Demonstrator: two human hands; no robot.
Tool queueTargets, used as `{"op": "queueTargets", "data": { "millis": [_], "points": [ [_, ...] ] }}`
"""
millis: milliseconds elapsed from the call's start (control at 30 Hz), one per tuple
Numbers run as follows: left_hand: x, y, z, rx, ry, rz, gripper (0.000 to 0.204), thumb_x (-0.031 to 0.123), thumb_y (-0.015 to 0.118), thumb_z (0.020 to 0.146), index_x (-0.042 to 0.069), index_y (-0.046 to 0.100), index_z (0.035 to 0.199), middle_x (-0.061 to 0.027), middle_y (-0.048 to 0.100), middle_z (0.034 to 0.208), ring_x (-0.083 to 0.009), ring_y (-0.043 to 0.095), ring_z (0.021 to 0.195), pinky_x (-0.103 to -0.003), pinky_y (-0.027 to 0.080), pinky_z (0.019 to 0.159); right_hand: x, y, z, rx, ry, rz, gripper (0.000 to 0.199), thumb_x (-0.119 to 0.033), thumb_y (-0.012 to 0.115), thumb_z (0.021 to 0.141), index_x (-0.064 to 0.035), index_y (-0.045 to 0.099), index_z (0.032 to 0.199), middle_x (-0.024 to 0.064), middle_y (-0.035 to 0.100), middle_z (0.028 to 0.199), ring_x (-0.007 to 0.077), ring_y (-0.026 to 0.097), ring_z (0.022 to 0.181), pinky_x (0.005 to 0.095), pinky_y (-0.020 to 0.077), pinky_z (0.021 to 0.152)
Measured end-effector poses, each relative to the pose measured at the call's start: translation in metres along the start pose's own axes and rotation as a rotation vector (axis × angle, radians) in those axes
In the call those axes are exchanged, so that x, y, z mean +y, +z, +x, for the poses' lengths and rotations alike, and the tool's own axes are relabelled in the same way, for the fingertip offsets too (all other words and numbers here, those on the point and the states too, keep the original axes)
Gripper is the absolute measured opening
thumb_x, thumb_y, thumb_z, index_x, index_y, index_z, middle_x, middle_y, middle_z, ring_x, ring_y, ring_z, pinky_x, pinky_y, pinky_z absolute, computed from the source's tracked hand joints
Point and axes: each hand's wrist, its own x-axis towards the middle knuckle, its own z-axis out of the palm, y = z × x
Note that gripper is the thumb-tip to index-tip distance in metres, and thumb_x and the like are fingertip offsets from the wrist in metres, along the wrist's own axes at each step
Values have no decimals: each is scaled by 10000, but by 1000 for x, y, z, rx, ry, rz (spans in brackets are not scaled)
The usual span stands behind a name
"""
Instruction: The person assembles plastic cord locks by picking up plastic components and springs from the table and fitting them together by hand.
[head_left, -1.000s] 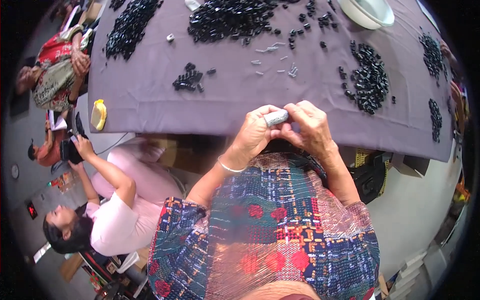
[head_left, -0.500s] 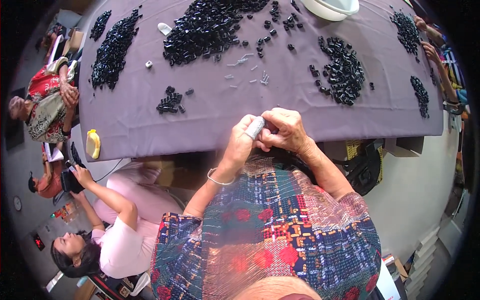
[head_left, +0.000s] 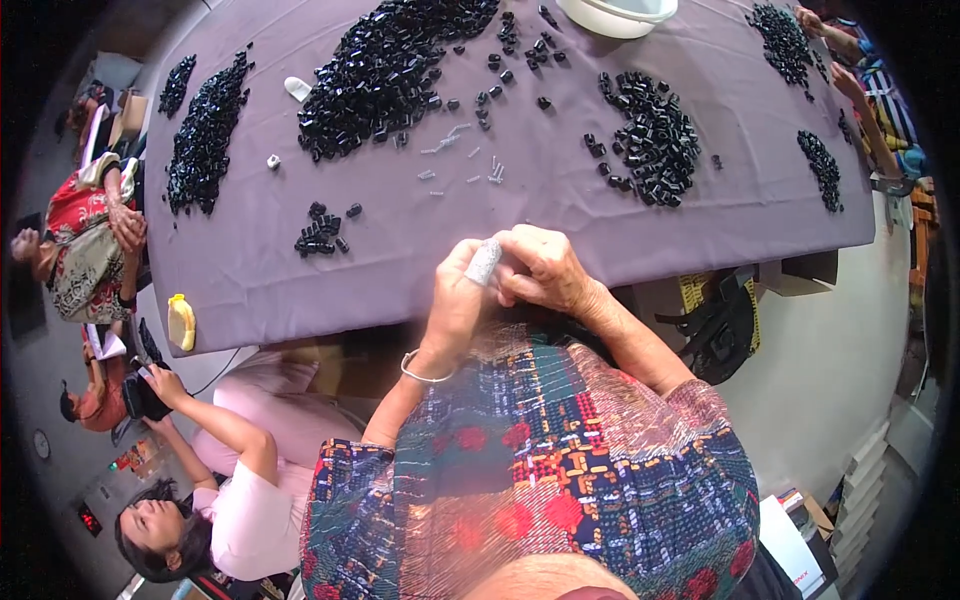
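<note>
At the near edge of the table [head_left: 250, 290], both hands met: left hand [head_left: 455, 300] and right hand [head_left: 540, 268] had fingers clamped together on one small grey piece [head_left: 484, 262]. Beyond them on the table, large piles of black parts [head_left: 390, 70] looked unprocessed, so most work seemingly remained.
</note>
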Motion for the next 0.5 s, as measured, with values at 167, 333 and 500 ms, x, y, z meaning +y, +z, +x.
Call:
{"op": "queueTargets", "data": {
  "millis": [167, 333, 500],
  "points": [
    [0, -20, 2, 47, 15, -59, 151, 142, 595, 921, -4, 594, 960, -54, 637, 800, -95, 602, 640, -224, 511, 585, -14, -11, 6, 61, -54, -152, 344, -50, 673, 684, -36, 609, 1022, 118, 607, 853, 283, 604, 762, 358, 513, 640],
    [17, -54, 9, 364, 464, 351, 89, 29, 656, 857, 12, 607, 929, -13, 611, 778, -69, 561, 645, -211, 472, 581, 21, -69, 7, 516, 42, -720, 233, 35, 610, 750, -8, 630, 979, 125, 619, 918, 279, 591, 857, 359, 499, 737],
    [35, -96, 26, 646, 802, 1054, 131, 52, 718, 770, 39, 620, 856, -65, 605, 801, -202, 566, 724, -325, 477, 668, 55, -87, 8, 437, 252, -878, 248, -68, 632, 793, -11, 605, 1033, 132, 577, 956, 291, 569, 913, 375, 482, 788]
  ]
}}
